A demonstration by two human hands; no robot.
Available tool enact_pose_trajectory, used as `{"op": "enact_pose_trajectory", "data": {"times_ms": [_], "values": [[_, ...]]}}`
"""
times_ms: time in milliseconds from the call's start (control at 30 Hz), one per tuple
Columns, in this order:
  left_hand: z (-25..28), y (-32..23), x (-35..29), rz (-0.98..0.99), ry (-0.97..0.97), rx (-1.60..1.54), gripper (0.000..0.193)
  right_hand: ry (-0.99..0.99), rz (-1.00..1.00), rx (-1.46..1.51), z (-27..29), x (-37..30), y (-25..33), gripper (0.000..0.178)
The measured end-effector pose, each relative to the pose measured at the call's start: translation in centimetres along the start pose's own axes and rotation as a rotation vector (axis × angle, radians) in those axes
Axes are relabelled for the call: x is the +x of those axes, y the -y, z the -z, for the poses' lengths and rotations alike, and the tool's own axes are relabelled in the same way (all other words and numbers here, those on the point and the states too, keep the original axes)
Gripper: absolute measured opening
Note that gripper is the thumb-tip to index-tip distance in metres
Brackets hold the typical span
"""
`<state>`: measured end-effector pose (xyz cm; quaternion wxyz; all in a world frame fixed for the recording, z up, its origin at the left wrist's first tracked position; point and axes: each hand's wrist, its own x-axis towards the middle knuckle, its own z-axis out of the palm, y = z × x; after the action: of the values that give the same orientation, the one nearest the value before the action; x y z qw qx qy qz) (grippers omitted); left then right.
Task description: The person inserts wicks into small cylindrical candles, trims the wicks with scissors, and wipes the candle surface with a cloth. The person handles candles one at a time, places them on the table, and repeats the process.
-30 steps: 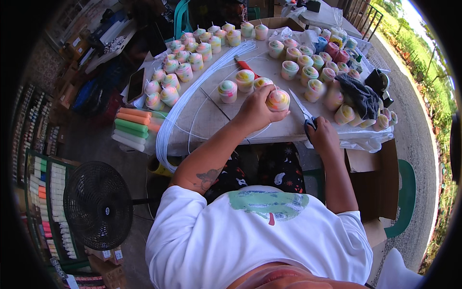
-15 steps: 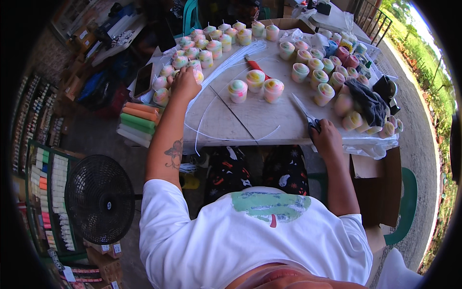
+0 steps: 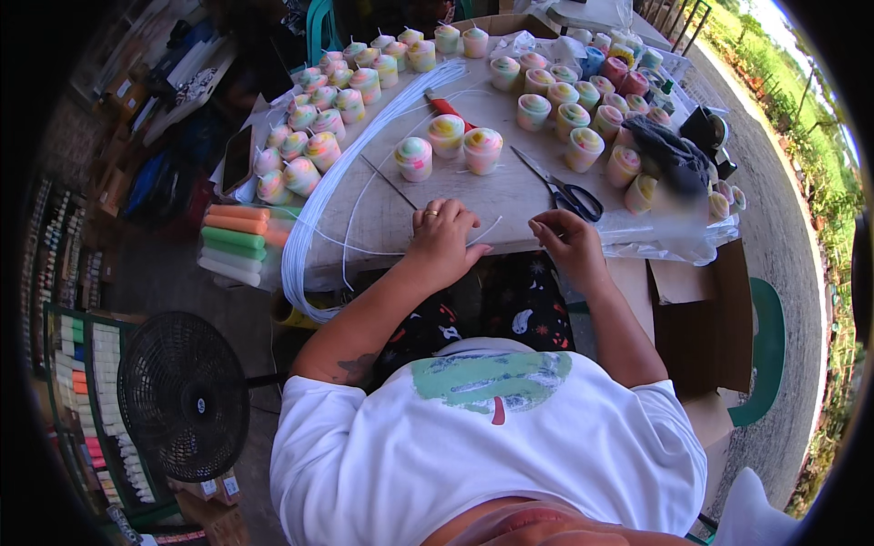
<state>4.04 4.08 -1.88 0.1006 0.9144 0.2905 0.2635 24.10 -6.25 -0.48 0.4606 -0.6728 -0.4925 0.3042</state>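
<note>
Over the near edge of the table, my left hand (image 3: 442,241) hovers palm down with a ring on one finger. Its thumb is apart from the fingers, above a thin dark rod (image 3: 389,180) and a loose white wick strand (image 3: 364,246). To its right, my right hand (image 3: 569,247) is closed, fingertips together; anything in the pinch is too small to see. Scissors (image 3: 575,198) with dark handles lie just beyond it. Three pastel swirl-topped candles (image 3: 446,136) stand ahead of my hands. A long bundle of white wicks (image 3: 339,182) curves down over the table's front edge.
More pastel candles (image 3: 364,85), with wicks sticking up, crowd the left; others (image 3: 572,118) fill the right. A red-handled tool (image 3: 446,106) lies behind the three candles. Colored candle sticks (image 3: 235,238) lie at the left edge, a dark cloth (image 3: 672,150) at right. A fan (image 3: 187,396) stands left.
My left hand has come back from the left candle group to the table's near edge. My right hand has let go of the scissors, and the wick bundle now hangs over the front edge.
</note>
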Motion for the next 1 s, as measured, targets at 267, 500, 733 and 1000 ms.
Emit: {"op": "enact_pose_trajectory", "data": {"times_ms": [267,500,733,1000], "values": [[0.4,-0.2,2.0,0.061,-0.179,-0.184,0.013,0.122,-0.241,0.62,-2.2,-0.9,0.5,0.028],[0.4,-1.5,1.5,-0.043,-0.318,-0.311,0.013,0.131,-0.113,1.06,-4.0,1.1,1.0,0.028],[-0.5,-1.7,1.0,-0.005,-0.317,-0.395,0.012,0.086,-0.134,1.13,-4.6,1.2,2.1,0.027],[1.9,-2.8,2.5,-0.033,-0.331,-0.653,0.016,-0.105,0.412,0.393,-3.2,0.5,2.2,0.053]]}}
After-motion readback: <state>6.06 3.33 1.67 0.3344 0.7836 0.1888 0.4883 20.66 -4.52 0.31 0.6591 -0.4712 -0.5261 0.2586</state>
